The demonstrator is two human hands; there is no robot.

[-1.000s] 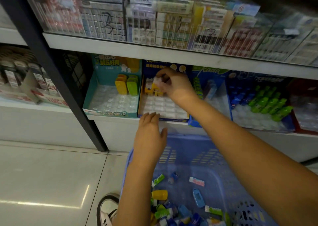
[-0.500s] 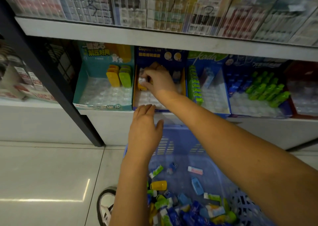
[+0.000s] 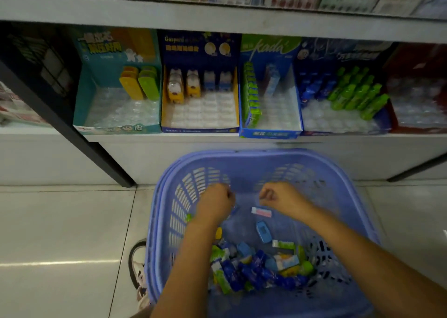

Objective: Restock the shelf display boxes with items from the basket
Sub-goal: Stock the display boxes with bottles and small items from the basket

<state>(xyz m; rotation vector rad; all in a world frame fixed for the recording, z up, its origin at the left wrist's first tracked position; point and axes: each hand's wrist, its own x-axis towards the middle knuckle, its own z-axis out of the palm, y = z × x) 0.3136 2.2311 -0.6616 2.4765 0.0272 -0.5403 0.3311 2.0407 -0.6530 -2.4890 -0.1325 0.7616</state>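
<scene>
Evidently far from done, going by the head view. Across mid-frame, display boxes [image 3: 200, 130] on the shelf [image 3: 145, 140] with mostly bare trays [image 3: 205, 114], only back rows filled. Lower centre, basket [image 3: 242, 154] heaped with items [image 3: 254, 269]. Above it, left hand [image 3: 214, 204] and right hand [image 3: 281, 198], both curled; cannot tell whether gripping anything.

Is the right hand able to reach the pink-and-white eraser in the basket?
Probably yes: the right hand is close to the pink-and-white eraser, which lies uncovered on the floor of the basket.
</scene>
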